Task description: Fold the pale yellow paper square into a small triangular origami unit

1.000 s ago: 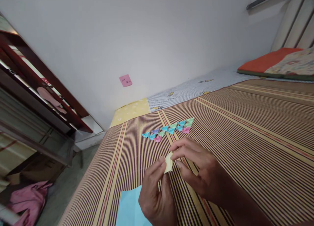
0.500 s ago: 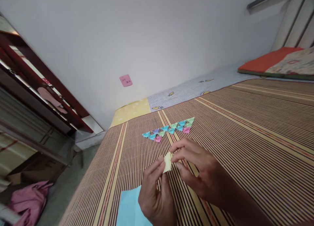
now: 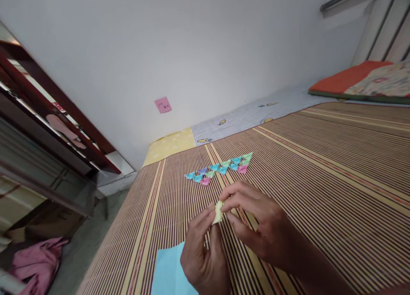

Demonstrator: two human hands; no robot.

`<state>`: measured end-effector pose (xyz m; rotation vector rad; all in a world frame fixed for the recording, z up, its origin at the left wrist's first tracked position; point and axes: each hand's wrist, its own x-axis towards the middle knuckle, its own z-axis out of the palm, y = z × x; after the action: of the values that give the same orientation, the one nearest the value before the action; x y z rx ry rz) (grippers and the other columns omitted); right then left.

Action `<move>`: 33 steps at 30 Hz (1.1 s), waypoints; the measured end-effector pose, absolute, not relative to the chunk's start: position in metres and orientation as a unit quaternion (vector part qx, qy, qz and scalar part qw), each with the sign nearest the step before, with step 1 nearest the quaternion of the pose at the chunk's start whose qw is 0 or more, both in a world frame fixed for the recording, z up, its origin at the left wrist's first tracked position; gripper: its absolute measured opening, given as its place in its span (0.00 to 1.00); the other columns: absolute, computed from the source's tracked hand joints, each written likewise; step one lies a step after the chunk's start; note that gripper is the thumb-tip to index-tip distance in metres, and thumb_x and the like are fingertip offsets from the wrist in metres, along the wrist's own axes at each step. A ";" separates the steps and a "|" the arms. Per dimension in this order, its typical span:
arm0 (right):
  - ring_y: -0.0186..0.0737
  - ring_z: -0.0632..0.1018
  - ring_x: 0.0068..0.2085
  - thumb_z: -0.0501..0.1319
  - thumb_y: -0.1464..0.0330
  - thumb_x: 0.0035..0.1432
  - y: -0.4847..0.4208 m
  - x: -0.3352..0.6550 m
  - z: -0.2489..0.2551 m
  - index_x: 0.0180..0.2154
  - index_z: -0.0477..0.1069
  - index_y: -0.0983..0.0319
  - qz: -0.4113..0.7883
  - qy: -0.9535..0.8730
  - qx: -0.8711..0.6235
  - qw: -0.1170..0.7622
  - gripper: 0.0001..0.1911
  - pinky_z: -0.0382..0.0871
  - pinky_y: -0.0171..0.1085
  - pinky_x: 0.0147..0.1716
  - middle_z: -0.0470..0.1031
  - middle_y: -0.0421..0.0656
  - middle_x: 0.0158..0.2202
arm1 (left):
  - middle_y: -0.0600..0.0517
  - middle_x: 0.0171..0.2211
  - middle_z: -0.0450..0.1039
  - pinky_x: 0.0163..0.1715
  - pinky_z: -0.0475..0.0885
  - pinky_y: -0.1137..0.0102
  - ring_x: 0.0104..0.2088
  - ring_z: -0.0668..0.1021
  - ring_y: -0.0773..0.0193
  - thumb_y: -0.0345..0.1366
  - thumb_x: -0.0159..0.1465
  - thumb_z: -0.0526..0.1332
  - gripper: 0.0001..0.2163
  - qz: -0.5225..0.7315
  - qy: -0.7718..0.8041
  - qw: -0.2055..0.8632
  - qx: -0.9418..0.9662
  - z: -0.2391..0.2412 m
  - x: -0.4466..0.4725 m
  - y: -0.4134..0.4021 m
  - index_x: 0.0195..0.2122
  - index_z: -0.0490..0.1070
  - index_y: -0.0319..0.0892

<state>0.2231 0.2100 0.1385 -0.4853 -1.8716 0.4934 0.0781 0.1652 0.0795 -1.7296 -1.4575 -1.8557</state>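
A small piece of folded pale-yellow paper (image 3: 218,213) is held above the striped mat. My left hand (image 3: 205,254) pinches its left and lower side between thumb and fingers. On the opposite edge lie the fingertips of my right hand (image 3: 258,220), curled in around the paper, with the thumb just below them. Part of the paper is covered by the fingers. Beyond both hands, several small folded paper triangles (image 3: 222,168) in blue, green, purple and pink lie in a slanting group. A light-blue sheet of paper (image 3: 167,269) lies partly beneath my left hand.
The striped mat (image 3: 307,171) covers the bed up to the white wall. A pink note (image 3: 163,105) is stuck to that wall. An orange-and-floral cushion (image 3: 355,79) rests at the far right. Pink cloth (image 3: 36,263) lies on the floor at left, below the bed's edge.
The yellow paper looks narrower and more bent between the fingers. My right fingertips have shifted slightly left onto it. The view has moved a little; the triangles lie as before.
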 end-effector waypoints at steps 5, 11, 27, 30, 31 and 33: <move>0.40 0.75 0.45 0.56 0.78 0.62 0.207 0.222 0.140 0.39 0.70 0.61 0.211 -0.790 -0.201 0.539 0.08 0.71 0.41 0.46 0.73 0.43 0.40 | 0.51 0.41 0.80 0.43 0.78 0.66 0.42 0.82 0.61 0.23 0.63 0.63 0.12 -0.639 -0.486 0.100 -0.588 0.080 0.080 0.165 0.44 0.78 0.46; 0.41 0.75 0.45 0.57 0.78 0.61 0.206 0.221 0.141 0.38 0.69 0.60 0.218 -0.797 -0.198 0.527 0.09 0.70 0.42 0.46 0.73 0.43 0.41 | 0.50 0.42 0.81 0.43 0.78 0.64 0.44 0.82 0.58 0.23 0.62 0.63 0.13 -0.647 -0.481 0.091 -0.584 0.081 0.079 0.164 0.45 0.79 0.45; 0.44 0.72 0.44 0.56 0.78 0.63 0.201 0.221 0.144 0.37 0.69 0.62 0.114 -0.829 -0.231 0.496 0.07 0.67 0.44 0.45 0.73 0.45 0.42 | 0.52 0.41 0.81 0.44 0.77 0.70 0.43 0.82 0.64 0.22 0.63 0.63 0.14 -0.602 -0.488 0.109 -0.622 0.087 0.076 0.163 0.46 0.78 0.45; 0.43 0.72 0.44 0.56 0.78 0.64 0.202 0.222 0.142 0.38 0.70 0.61 0.139 -0.828 -0.223 0.494 0.07 0.66 0.43 0.44 0.73 0.44 0.41 | 0.52 0.41 0.81 0.45 0.77 0.70 0.42 0.82 0.64 0.23 0.63 0.63 0.13 -0.608 -0.491 0.100 -0.616 0.083 0.075 0.163 0.45 0.78 0.45; 0.43 0.72 0.44 0.56 0.78 0.64 0.203 0.223 0.142 0.38 0.70 0.61 0.145 -0.831 -0.224 0.489 0.08 0.66 0.43 0.44 0.73 0.44 0.42 | 0.52 0.41 0.81 0.45 0.77 0.70 0.42 0.82 0.64 0.23 0.63 0.63 0.13 -0.610 -0.491 0.090 -0.615 0.082 0.075 0.162 0.45 0.78 0.46; 0.43 0.72 0.44 0.56 0.79 0.64 0.203 0.225 0.141 0.39 0.71 0.62 0.149 -0.836 -0.228 0.477 0.09 0.66 0.43 0.43 0.73 0.44 0.43 | 0.53 0.42 0.81 0.44 0.76 0.70 0.41 0.81 0.64 0.24 0.63 0.63 0.14 -0.614 -0.497 0.056 -0.610 0.082 0.075 0.162 0.46 0.78 0.48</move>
<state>0.2246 0.2032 0.1413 -0.5561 -2.0421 0.3633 0.0753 0.1620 0.0818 -1.8519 -1.5097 -1.8633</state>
